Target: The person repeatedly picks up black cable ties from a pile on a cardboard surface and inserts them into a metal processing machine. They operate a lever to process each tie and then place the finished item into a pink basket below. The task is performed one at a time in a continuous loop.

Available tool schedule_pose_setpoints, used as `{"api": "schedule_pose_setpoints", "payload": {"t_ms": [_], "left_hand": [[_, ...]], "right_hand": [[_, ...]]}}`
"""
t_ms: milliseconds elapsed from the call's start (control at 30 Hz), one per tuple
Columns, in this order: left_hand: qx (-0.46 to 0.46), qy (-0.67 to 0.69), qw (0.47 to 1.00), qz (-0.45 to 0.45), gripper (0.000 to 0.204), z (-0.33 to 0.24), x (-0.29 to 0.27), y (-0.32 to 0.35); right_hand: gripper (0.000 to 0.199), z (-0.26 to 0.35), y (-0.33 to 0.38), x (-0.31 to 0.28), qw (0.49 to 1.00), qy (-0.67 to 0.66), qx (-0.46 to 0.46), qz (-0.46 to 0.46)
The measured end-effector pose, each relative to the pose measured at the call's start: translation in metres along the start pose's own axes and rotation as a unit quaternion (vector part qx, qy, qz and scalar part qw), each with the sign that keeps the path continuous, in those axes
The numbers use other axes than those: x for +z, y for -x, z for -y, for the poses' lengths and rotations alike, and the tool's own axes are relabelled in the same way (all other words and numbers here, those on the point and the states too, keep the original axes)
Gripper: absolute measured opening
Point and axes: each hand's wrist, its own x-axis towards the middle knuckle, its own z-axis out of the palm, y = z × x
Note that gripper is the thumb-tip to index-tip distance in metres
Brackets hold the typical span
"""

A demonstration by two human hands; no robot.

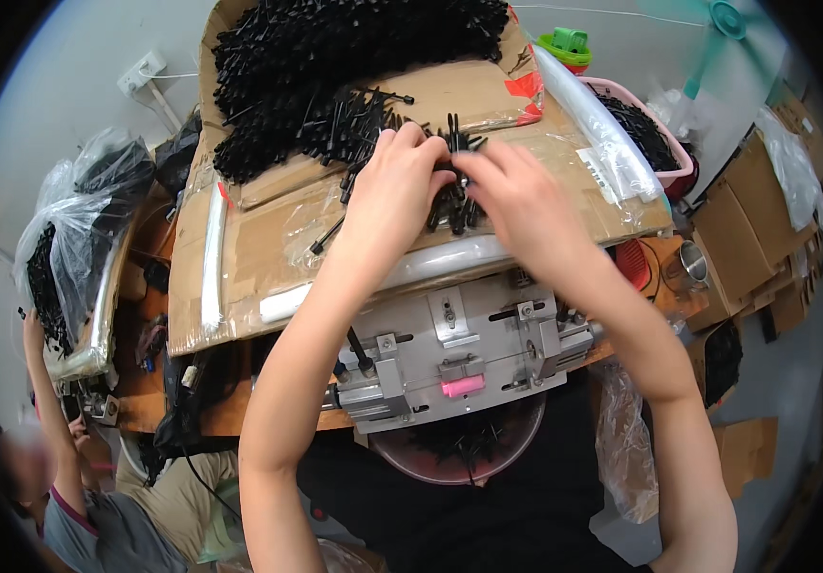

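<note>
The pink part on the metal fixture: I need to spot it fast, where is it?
In the head view, the pink part sits low at the centre of the grey metal fixture, between the person's forearms, just above the round bowl.

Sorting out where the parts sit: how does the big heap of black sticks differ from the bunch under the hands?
The heap is large, loose and untouched at the far end of the cardboard. The bunch is small, gathered side by side, with the left hand and right hand on it. Both look like the same thin black pieces.
</note>
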Motion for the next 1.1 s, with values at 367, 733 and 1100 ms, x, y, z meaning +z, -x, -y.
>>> {"api": "schedule_pose_setpoints", "payload": {"t_ms": [367,733,1100], "left_hand": [[-0.187,0.286,0.930,0.136,0.013,0.021,-0.075,0.028],[-0.250,0.442,0.855,-0.106,0.022,0.022,-0.114,0.051],[-0.156,0.033,0.986,0.041,0.070,-0.145,-0.013,0.222]], "right_hand": [[0.016,-0.055,-0.027,-0.013,0.934,-0.306,-0.005,0.187],[0.031,-0.067,-0.078,-0.018,0.881,-0.429,0.179,0.086],[0.028,-0.018,0.040,-0.072,0.718,-0.677,0.163,-0.013]]}}
